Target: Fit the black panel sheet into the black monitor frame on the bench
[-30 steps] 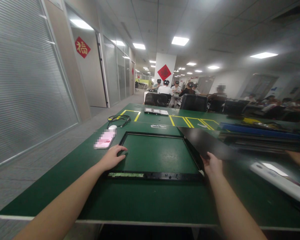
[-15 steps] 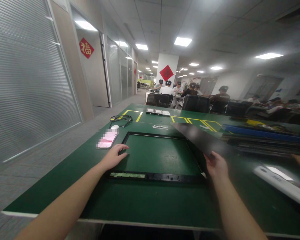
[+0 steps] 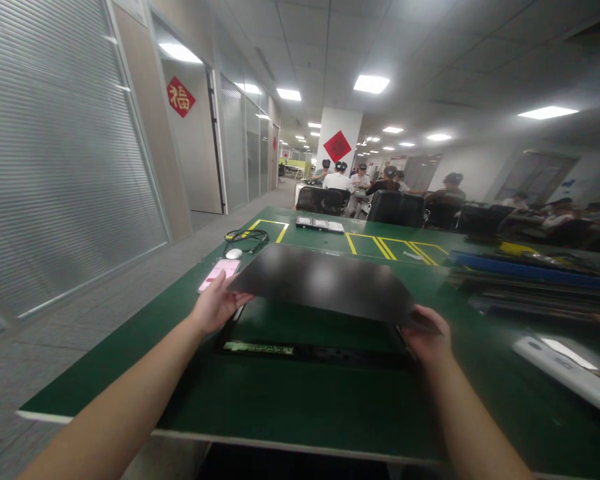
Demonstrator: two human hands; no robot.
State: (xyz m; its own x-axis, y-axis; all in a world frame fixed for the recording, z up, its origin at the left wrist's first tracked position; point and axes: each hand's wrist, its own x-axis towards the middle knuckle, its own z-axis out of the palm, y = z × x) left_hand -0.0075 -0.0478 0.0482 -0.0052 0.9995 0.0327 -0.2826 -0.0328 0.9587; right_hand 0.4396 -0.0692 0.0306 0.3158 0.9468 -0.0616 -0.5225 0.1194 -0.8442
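A thin, dark, glossy rectangular panel (image 3: 325, 283) is held nearly level above the table, with ceiling lights reflected in it. My left hand (image 3: 217, 303) grips its left edge, fingers underneath. On the opposite side, my right hand (image 3: 427, 337) is closed on the near right corner. Below the panel lies a black rectangular frame (image 3: 325, 355) on the green table (image 3: 290, 400). A light green circuit strip (image 3: 260, 348) runs along the frame's near bar. The panel hides the frame's far side.
Left of the frame are a phone (image 3: 214, 273), a white mouse (image 3: 233, 254) and a coiled black cable (image 3: 247, 240). A tray of small parts (image 3: 320, 225) sits farther back. At right lie stacked dark panels (image 3: 525, 290) and a white device (image 3: 565, 370). People sit beyond the table.
The panel has swung from the right to over the frame and levelled out. My left hand, empty before, has taken hold of its left edge; my right hand keeps its grip.
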